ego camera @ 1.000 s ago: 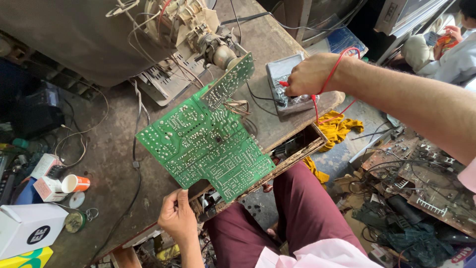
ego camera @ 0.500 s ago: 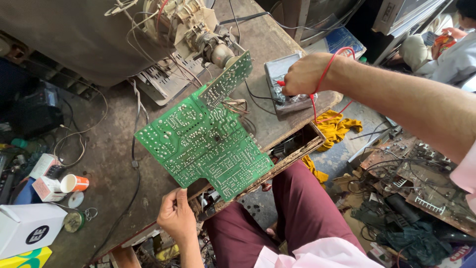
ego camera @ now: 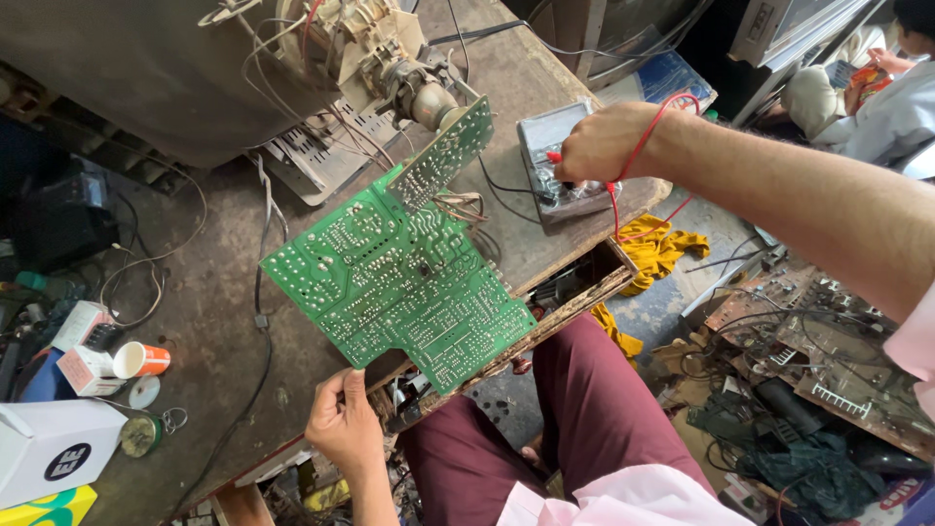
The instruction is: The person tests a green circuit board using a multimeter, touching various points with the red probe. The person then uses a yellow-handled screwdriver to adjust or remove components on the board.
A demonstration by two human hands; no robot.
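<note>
A large green circuit board [ego camera: 399,282] lies solder side up over the worn workbench [ego camera: 234,321], wired to a picture tube's neck [ego camera: 390,58] above it. My left hand [ego camera: 343,424] grips the board's near edge at the bench front. My right hand [ego camera: 604,146] rests on a grey multimeter [ego camera: 555,161] at the bench's right end, fingers closed around a red probe, whose red lead [ego camera: 643,127] loops over the wrist.
A white box [ego camera: 49,448], an orange-and-white cup [ego camera: 136,360] and a solder reel [ego camera: 141,433] sit at the left. Yellow cloth [ego camera: 662,248] and scrap boards [ego camera: 818,341] lie on the floor at right. Another person [ego camera: 896,107] sits at far right.
My right hand has shifted slightly down and left on the multimeter. The board and my left hand have stayed where they were.
</note>
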